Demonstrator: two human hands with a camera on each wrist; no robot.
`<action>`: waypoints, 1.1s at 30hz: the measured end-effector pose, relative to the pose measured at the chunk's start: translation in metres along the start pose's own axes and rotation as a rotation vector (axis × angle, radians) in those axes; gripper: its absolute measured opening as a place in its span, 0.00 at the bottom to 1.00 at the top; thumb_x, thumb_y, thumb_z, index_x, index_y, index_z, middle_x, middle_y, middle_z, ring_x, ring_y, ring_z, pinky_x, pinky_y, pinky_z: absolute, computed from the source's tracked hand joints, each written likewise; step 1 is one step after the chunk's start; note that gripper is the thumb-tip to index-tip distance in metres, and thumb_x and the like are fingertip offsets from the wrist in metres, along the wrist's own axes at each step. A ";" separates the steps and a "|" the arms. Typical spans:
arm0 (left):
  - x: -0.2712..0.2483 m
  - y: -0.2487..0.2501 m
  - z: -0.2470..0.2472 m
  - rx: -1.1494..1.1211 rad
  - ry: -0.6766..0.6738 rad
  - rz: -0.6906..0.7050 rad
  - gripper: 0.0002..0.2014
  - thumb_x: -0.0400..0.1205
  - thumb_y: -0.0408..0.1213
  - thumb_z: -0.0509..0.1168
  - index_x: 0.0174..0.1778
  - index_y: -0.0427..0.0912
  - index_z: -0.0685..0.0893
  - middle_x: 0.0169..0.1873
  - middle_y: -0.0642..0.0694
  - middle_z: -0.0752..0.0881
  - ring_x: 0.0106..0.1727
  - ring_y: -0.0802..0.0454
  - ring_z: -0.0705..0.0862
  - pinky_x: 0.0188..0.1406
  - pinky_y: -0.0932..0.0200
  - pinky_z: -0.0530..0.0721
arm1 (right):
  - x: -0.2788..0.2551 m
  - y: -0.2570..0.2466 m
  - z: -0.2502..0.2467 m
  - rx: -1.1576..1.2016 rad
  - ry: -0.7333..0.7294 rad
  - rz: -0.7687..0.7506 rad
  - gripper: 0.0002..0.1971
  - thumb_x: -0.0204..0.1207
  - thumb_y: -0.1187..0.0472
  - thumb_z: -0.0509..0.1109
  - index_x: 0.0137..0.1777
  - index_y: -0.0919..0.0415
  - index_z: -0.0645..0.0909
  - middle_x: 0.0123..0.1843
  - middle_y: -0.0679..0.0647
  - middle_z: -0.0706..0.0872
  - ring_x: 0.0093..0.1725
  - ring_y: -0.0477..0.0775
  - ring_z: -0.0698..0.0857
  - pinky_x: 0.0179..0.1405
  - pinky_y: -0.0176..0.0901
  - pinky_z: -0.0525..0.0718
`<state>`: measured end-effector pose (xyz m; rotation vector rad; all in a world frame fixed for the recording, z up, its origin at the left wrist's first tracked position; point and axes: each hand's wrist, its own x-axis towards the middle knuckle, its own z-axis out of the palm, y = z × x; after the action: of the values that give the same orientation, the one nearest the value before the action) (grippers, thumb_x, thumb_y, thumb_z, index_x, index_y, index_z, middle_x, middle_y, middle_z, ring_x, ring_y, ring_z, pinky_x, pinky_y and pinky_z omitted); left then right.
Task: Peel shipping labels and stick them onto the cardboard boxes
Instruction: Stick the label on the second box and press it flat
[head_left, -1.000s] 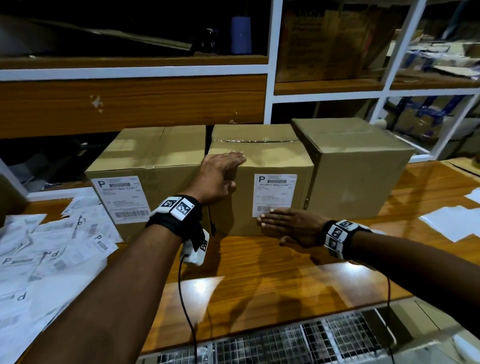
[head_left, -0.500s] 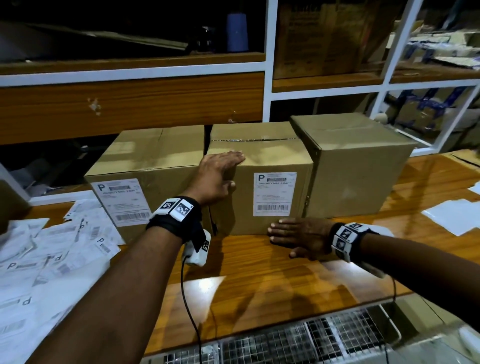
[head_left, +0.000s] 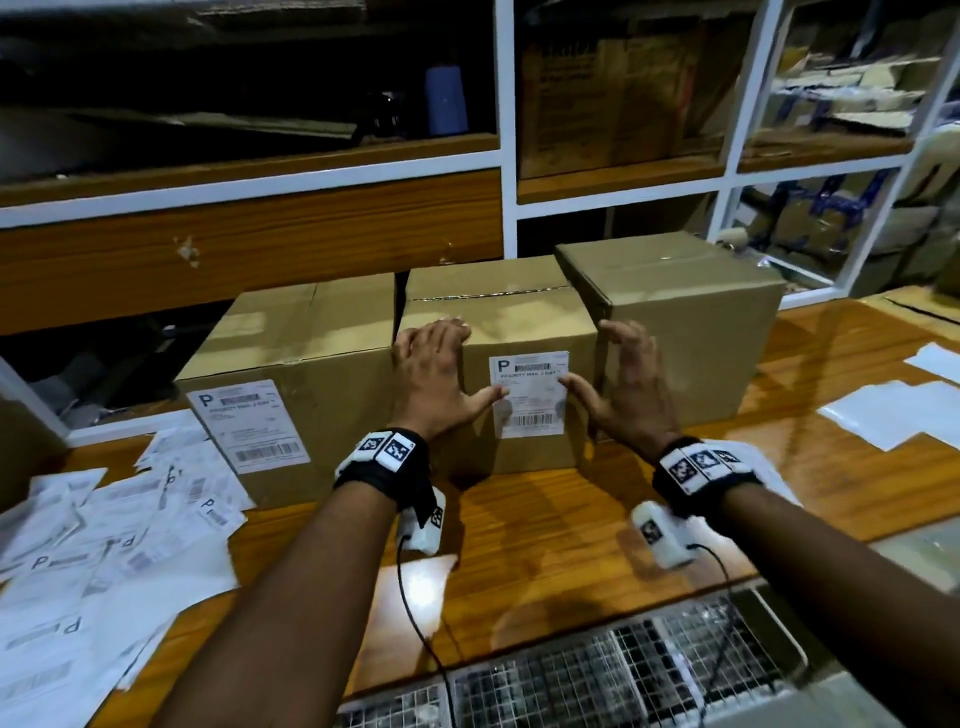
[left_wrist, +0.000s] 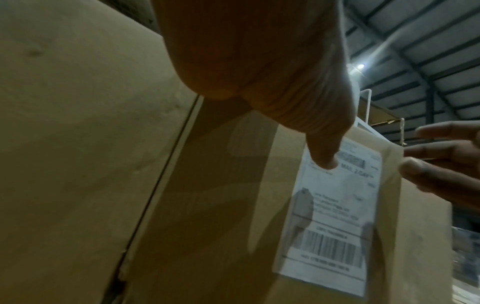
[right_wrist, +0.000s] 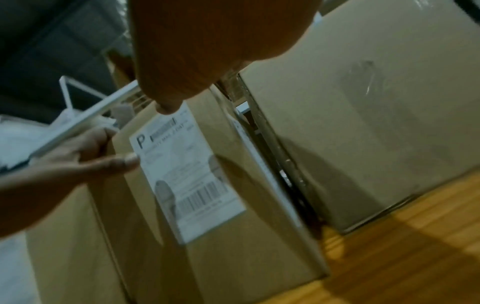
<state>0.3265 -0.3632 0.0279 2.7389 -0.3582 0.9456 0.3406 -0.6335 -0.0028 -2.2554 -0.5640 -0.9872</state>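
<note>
White label (head_left: 530, 395) reading "PRIORITY MAIL 2-DAY", cardboard box (head_left: 519, 322)

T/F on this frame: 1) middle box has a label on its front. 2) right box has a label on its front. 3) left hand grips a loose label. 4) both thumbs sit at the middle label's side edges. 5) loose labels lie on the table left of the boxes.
1) The middle box has a label on its front. True.
2) The right box has a label on its front. False: its visible faces are bare cardboard.
3) The left hand grips a loose label. False: it lies open against the middle box.
4) Both thumbs sit at the middle label's side edges. True: the right hand mirrors the left.
5) Loose labels lie on the table left of the boxes. True.
</note>
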 end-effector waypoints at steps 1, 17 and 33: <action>0.001 0.002 0.002 -0.003 0.011 -0.018 0.42 0.67 0.76 0.68 0.67 0.46 0.77 0.66 0.46 0.81 0.69 0.44 0.78 0.74 0.43 0.63 | 0.004 -0.006 0.004 0.081 -0.023 0.103 0.43 0.73 0.46 0.82 0.81 0.59 0.64 0.75 0.65 0.75 0.70 0.63 0.77 0.63 0.50 0.79; 0.018 0.011 0.018 0.047 0.093 -0.131 0.42 0.60 0.84 0.61 0.47 0.47 0.75 0.46 0.48 0.79 0.51 0.45 0.77 0.60 0.45 0.70 | 0.021 0.002 0.013 0.427 -0.105 0.351 0.28 0.80 0.48 0.77 0.78 0.51 0.74 0.52 0.50 0.83 0.52 0.52 0.86 0.37 0.25 0.84; 0.013 -0.006 0.012 0.051 0.088 0.001 0.19 0.84 0.56 0.63 0.57 0.42 0.83 0.57 0.43 0.86 0.58 0.40 0.81 0.60 0.45 0.68 | -0.010 0.005 0.035 0.424 -0.196 0.392 0.37 0.77 0.44 0.76 0.82 0.53 0.68 0.72 0.57 0.83 0.69 0.57 0.85 0.60 0.64 0.91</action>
<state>0.3453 -0.3634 0.0263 2.7316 -0.3248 1.0861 0.3554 -0.6148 -0.0309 -1.9812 -0.3495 -0.4083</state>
